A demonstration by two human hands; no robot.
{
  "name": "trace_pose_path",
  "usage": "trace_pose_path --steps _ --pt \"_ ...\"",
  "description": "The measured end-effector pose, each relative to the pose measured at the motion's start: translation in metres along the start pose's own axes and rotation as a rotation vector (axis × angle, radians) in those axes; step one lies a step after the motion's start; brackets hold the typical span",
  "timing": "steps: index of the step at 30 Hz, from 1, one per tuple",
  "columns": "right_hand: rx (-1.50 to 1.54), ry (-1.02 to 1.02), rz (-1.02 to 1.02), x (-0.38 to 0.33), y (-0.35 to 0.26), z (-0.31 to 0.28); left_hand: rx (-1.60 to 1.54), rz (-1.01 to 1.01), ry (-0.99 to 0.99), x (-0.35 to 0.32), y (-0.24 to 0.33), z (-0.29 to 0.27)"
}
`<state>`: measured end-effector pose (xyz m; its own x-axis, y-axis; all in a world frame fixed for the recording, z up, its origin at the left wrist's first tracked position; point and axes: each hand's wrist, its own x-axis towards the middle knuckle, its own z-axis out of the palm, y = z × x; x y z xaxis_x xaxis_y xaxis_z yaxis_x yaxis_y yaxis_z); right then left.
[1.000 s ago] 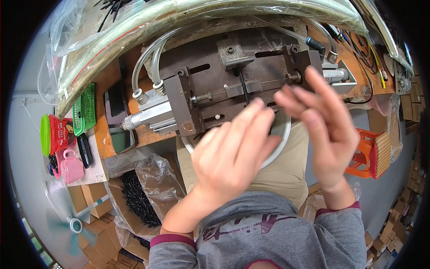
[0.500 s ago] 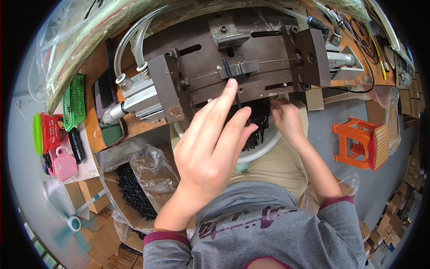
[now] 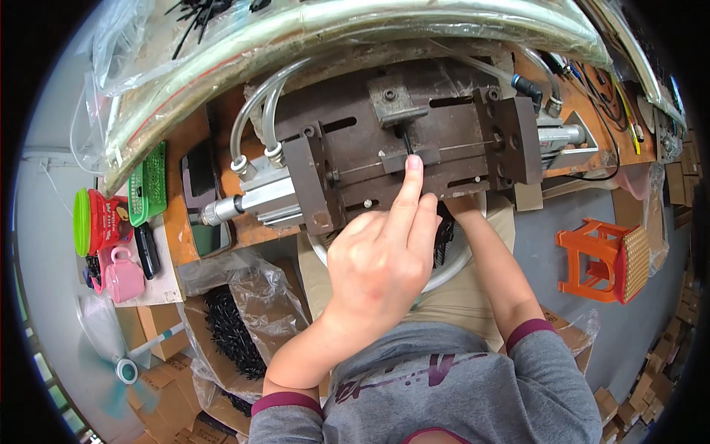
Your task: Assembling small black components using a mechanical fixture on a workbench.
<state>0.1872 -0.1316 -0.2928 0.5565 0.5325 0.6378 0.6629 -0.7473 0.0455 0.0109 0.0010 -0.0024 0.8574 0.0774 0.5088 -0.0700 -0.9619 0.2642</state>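
Note:
My left hand point(image 3: 381, 259) reaches up over the front of a dark metal fixture point(image 3: 355, 152). Its index finger is stretched out, with the tip at the lower end of a thin black rod-like piece point(image 3: 407, 139) lying across the small grey centre block point(image 3: 429, 157). The other fingers are partly bent, and I see nothing gripped in them. Below the fixture's front edge, my right hand point(image 3: 464, 209) reaches down by a white round basket point(image 3: 447, 274) of black slender pieces point(image 3: 443, 240); its fingers are hidden under the edge.
Air cylinders point(image 3: 274, 198) with clear hoses flank the fixture. At left are a green basket point(image 3: 148, 181), a red tub point(image 3: 107, 218), a pink mug point(image 3: 123, 277) and a fan point(image 3: 126, 371). A plastic-lined box point(image 3: 277, 311) holds black pieces. An orange stool point(image 3: 592, 259) stands right.
The view has shifted, so the fixture sits lower. My left index fingertip now meets the rod, which has slid up toward the rear stop. My right hand has gone further under the fixture's edge.

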Motion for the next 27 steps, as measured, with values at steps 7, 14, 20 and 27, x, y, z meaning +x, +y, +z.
trace_pose_path --steps 7,14,20,27 --pt "0.045 0.070 -0.005 0.015 0.004 -0.022 -0.020 0.008 -0.034 0.002 0.002 -0.003" --pt "0.992 -0.889 0.605 0.020 0.002 -0.179 -0.302 0.113 0.023 -0.018 -0.002 -0.028" --pt "1.976 -0.912 0.872 0.091 -0.011 -0.287 -0.570 0.208 -0.160 -0.030 0.008 -0.036" --pt "1.955 -0.875 0.688 0.176 -0.017 -0.302 -0.457 0.158 0.065 -0.006 0.006 -0.058"
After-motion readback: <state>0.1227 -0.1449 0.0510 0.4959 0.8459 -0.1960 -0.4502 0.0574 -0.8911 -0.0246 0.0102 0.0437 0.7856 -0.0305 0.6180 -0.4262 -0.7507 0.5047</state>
